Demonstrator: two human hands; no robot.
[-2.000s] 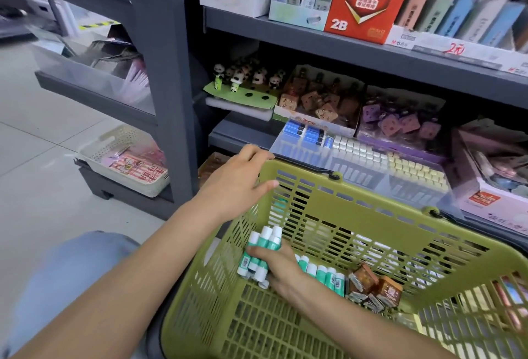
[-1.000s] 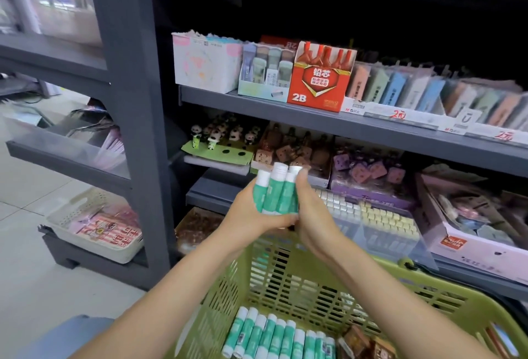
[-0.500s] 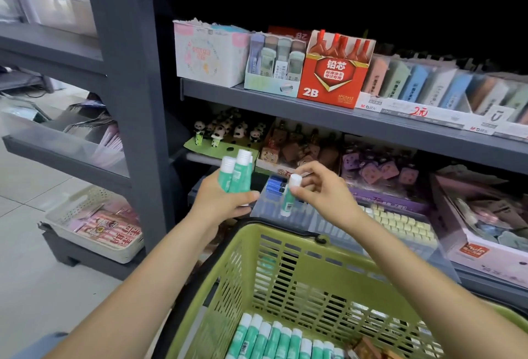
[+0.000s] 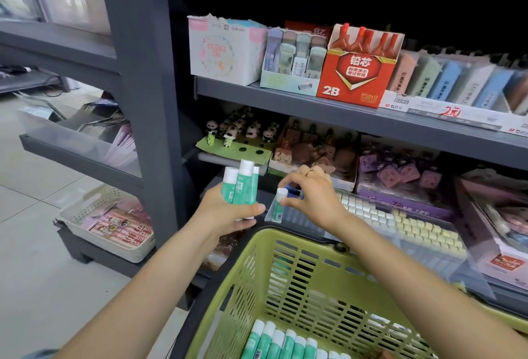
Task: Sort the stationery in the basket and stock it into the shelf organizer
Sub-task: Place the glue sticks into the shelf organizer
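A green plastic basket [image 4: 258, 270] sits in front of me with a row of green glue sticks [image 4: 281, 343] lying on its bottom. My left hand [image 4: 228, 213] grips three upright green glue sticks [image 4: 241, 184] with white caps, just left of the clear shelf organizer [image 4: 371, 224]. My right hand [image 4: 310, 196] pinches the white cap of one glue stick [image 4: 278, 204], which stands at the organizer's front left corner. Rows of white, blue and yellow caps fill the organizer behind it.
Grey shelves [image 4: 343, 114] hold a red 2B lead box [image 4: 357, 73], pastel boxes, panda figures [image 4: 237, 133] and purple packs [image 4: 400, 173]. A grey upright post [image 4: 143, 101] stands at left. A white tray [image 4: 111, 224] sits low beside it, on the neighbouring shelf unit.
Both hands rose out of the basket with glue sticks. My right hand took one stick from the bundle and lowered it into the organizer's front left corner.
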